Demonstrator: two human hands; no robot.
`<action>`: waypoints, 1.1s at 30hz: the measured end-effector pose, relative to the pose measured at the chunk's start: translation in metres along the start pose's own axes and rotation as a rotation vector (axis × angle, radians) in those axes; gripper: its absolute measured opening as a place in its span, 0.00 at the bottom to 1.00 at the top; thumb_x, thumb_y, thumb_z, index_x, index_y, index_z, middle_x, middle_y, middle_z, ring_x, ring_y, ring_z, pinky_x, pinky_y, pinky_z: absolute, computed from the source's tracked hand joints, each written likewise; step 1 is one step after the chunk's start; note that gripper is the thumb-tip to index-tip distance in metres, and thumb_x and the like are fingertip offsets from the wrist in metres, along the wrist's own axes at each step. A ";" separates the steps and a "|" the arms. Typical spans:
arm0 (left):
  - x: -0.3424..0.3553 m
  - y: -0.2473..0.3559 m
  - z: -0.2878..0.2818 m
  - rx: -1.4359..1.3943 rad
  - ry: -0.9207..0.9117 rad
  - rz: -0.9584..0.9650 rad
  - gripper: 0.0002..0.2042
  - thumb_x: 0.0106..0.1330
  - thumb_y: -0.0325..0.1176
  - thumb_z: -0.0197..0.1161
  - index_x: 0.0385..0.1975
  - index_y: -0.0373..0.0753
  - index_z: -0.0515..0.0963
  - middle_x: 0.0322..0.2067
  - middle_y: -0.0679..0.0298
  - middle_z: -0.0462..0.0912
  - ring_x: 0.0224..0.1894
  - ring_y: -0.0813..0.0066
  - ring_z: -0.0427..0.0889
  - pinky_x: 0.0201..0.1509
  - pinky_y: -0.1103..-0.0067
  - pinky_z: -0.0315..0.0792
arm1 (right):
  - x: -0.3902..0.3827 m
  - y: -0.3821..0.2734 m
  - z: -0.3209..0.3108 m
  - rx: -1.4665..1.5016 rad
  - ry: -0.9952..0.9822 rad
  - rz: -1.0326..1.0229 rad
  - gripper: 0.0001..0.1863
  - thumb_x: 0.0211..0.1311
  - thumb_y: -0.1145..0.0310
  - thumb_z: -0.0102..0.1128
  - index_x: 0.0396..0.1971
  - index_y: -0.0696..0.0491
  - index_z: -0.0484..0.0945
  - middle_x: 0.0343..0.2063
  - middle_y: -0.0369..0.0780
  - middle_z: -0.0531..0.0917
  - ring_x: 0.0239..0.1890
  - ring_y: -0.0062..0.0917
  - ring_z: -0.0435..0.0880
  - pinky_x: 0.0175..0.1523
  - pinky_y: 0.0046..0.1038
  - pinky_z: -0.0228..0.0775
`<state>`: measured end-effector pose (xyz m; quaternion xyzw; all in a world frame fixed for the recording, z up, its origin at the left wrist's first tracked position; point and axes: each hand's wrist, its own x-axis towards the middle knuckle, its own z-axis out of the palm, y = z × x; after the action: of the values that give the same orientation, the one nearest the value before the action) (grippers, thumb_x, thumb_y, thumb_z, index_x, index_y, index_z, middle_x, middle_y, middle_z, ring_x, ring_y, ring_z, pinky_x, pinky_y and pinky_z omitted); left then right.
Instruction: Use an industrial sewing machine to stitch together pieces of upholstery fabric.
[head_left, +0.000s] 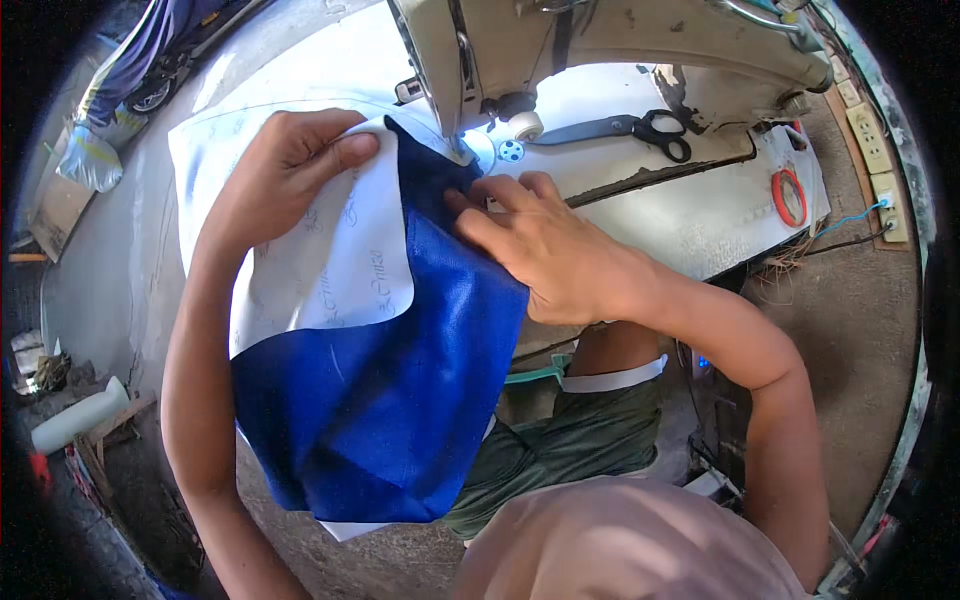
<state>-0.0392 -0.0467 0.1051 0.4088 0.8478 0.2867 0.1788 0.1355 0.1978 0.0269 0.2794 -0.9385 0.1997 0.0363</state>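
A sheet of glossy blue material (400, 400), like synthetic leather, hangs over the table's front edge toward my lap. Its upper left part is folded over, so the white printed backing (345, 265) shows. My left hand (295, 175) is closed on the top of this fold, thumb on the white side. With bent fingers, my right hand (560, 245) grips the blue side by its right edge, just below the needle area. The sewing machine (590, 50) stands above both hands, its presser foot near the sheet's top edge; the exact contact is hidden.
Black-handled scissors (620, 130) lie on the machine bed, by a small round bobbin (511, 150). A red tape roll (789, 197) sits at the table's right end. Power sockets (875, 150) with cables line the right side. A white roll (80, 420) lies at lower left.
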 end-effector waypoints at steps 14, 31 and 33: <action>-0.028 0.037 0.089 0.480 0.126 0.276 0.09 0.77 0.35 0.61 0.49 0.39 0.82 0.38 0.59 0.82 0.34 0.64 0.77 0.49 0.68 0.73 | -0.015 -0.009 0.005 -0.137 0.019 -0.028 0.34 0.62 0.54 0.66 0.60 0.62 0.70 0.64 0.52 0.77 0.65 0.44 0.72 0.65 0.51 0.59; 0.011 0.003 0.048 -0.093 0.247 0.183 0.21 0.88 0.46 0.48 0.36 0.38 0.77 0.38 0.55 0.90 0.29 0.69 0.83 0.38 0.75 0.79 | 0.040 0.024 0.041 -0.381 0.418 0.016 0.07 0.67 0.74 0.60 0.44 0.55 0.77 0.30 0.40 0.87 0.21 0.26 0.81 0.23 0.29 0.70; 0.009 0.000 0.048 -0.091 0.249 0.192 0.21 0.88 0.46 0.48 0.36 0.38 0.78 0.36 0.55 0.89 0.28 0.69 0.82 0.38 0.75 0.79 | 0.045 0.023 0.037 -0.357 0.427 0.010 0.08 0.67 0.74 0.60 0.44 0.54 0.77 0.30 0.40 0.87 0.21 0.27 0.82 0.22 0.30 0.70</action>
<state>-0.0192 -0.0231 0.0671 0.4407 0.8065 0.3892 0.0623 0.0871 0.1778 -0.0071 0.2157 -0.9312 0.0855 0.2810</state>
